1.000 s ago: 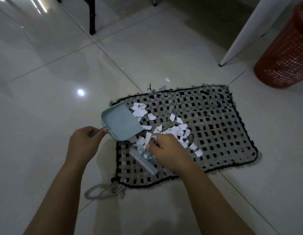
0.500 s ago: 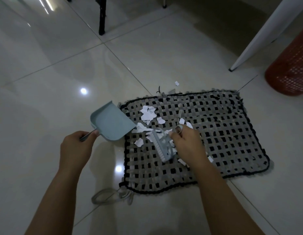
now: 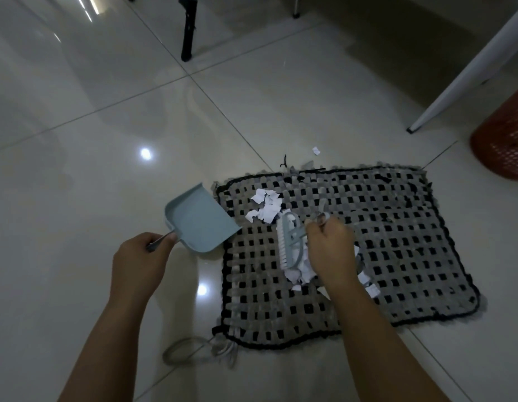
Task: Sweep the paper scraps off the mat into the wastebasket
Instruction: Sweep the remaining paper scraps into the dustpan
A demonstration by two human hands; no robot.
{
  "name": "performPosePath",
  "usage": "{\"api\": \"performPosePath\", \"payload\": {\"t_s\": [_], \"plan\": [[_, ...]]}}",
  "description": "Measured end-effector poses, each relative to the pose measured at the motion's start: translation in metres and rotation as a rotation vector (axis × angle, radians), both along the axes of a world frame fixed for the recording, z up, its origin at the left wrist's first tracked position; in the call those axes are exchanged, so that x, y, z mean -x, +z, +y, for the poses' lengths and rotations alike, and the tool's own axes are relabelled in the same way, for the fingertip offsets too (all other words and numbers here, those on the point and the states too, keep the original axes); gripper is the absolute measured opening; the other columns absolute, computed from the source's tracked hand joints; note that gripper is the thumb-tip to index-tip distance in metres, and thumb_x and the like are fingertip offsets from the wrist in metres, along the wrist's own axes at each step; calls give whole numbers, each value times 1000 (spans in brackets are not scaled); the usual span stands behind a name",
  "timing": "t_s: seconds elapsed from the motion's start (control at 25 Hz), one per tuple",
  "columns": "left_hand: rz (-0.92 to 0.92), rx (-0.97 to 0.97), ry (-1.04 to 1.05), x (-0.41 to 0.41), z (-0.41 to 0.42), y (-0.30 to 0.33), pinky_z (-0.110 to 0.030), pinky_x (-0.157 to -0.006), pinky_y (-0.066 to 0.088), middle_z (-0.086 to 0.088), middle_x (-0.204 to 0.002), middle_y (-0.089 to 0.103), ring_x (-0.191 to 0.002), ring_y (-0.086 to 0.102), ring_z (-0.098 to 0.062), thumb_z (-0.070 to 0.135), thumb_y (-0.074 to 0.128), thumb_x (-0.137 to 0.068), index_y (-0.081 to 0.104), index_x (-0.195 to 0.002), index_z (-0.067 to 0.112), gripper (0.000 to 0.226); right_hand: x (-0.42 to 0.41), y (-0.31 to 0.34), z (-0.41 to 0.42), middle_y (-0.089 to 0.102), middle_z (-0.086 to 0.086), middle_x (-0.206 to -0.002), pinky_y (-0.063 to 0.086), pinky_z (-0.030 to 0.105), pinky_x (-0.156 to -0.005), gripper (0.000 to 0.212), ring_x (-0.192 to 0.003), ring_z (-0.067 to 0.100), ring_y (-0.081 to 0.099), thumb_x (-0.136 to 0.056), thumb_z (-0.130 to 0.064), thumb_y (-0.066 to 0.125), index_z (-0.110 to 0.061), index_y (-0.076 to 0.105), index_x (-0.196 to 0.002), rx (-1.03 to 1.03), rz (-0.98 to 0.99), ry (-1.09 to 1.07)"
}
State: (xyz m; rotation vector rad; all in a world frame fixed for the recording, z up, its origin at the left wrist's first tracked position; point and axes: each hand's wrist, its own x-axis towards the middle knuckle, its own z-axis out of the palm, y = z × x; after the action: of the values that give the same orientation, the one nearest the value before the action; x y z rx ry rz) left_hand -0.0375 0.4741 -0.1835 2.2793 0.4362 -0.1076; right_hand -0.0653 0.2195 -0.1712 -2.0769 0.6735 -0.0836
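Woven in grey and black, the mat (image 3: 382,242) is lying on the glossy tiled floor (image 3: 78,140). White paper scraps (image 3: 266,206) are sitting in a loose clump near its left edge, toward the far left corner, and more scraps (image 3: 301,271) are bunching under and beside the right hand (image 3: 331,248); one stray scrap (image 3: 316,150) is lying on the tiles just beyond the mat's far edge. The right hand's fingers are curling closed around the handle of a small pale brush (image 3: 289,242), whose bristles are pressing down on the mat between the two clumps. The left hand (image 3: 140,262) is gripping, fingers wrapped shut, the thin handle of a light blue dustpan (image 3: 198,220), whose lip is meeting the mat's left edge, seemingly just touching it, though the dim light makes this hard to confirm. The orange mesh wastebasket (image 3: 504,140) is standing well apart, past the mat's far right corner, cut off by the frame edge.
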Motion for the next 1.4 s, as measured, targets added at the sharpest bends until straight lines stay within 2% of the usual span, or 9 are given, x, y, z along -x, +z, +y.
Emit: {"api": "performPosePath", "payload": {"t_s": [0.28, 0.4, 0.52, 0.6, 0.84, 0.96, 1.04, 1.24, 1.4], "plan": [[13, -51, -97, -12, 2, -1, -21, -53, 39, -6, -67, 63, -61, 54, -8, 32, 64, -84, 71, -81, 9, 24, -74, -5, 45, 43, 3, -56, 34, 19, -44, 28, -45, 10, 37, -95, -13, 44, -8, 42, -67, -19, -55, 79], [45, -58, -156, -20, 2, 1, -21, -55, 40, -7, -70, 66, -63, 56, -7, 33, 65, -82, 70, -79, 12, 22, -66, -13, 23, 37, -2, -53, 28, 8, -28, 29, -43, 5, 35, -95, -10, 42, -9, 42, -66, 34, -16, -56], [49, -98, -178, -26, -4, 5, -20, -52, 37, -5, -64, 63, -59, 53, -5, 32, 66, -82, 69, -76, 12, 21, -31, -13, -8, 35, 2, -48, 26, 20, -34, 46, -40, 10, 31, -94, -8, 45, -13, 31, -50, 92, 14, -229], [59, -117, -175, -29, -6, 9, -21, -49, 34, 0, -59, 60, -56, 52, -8, 32, 67, -81, 68, -73, 12, 22, -13, -12, -19, 40, 6, -50, 27, 22, -45, 42, -42, 14, 33, -93, -9, 47, -9, 36, -52, 104, 29, -275], [73, -146, -179, -33, -11, 16, -22, -47, 31, 0, -54, 55, -53, 51, -12, 31, 67, -81, 71, -77, 6, 26, -54, 11, 16, 52, 3, -58, 40, 10, -35, 26, -40, 1, 52, -94, -11, 46, -6, 51, -69, -76, -105, -112], [92, -143, -194, -35, -8, 14, -22, -48, 33, -6, -57, 60, -54, 53, -12, 32, 67, -81, 72, -79, 3, 30, -96, -10, 37, 67, 21, -83, 56, 31, -50, 21, -58, 22, 64, -95, -12, 44, 2, 56, -86, -197, -54, -93], [98, -133, -208, -37, -7, 14, -22, -49, 35, -10, -62, 64, -56, 54, -12, 33, 67, -81, 72, -79, 3, 30, -98, -26, 31, 68, 25, -90, 52, 25, -43, 21, -54, 20, 60, -95, -13, 44, 4, 57, -95, -230, -7, -174], [77, -145, -211, -37, -13, 22, -23, -46, 31, -1, -54, 57, -52, 51, -12, 31, 67, -81, 71, -76, 4, 28, -37, -34, -7, 65, 18, -70, 48, 24, -40, 29, -48, 16, 58, -95, -13, 43, 9, 60, -86, -148, 22, -402], [68, -174, -212, -32, -18, 26, -23, -46, 31, -1, -54, 56, -52, 51, -13, 31, 67, -81, 71, -76, 3, 30, -12, -18, -10, 61, 14, -57, 57, 41, -52, 33, -46, 24, 57, -94, -12, 44, 9, 60, -73, -105, -22, -387]]}}
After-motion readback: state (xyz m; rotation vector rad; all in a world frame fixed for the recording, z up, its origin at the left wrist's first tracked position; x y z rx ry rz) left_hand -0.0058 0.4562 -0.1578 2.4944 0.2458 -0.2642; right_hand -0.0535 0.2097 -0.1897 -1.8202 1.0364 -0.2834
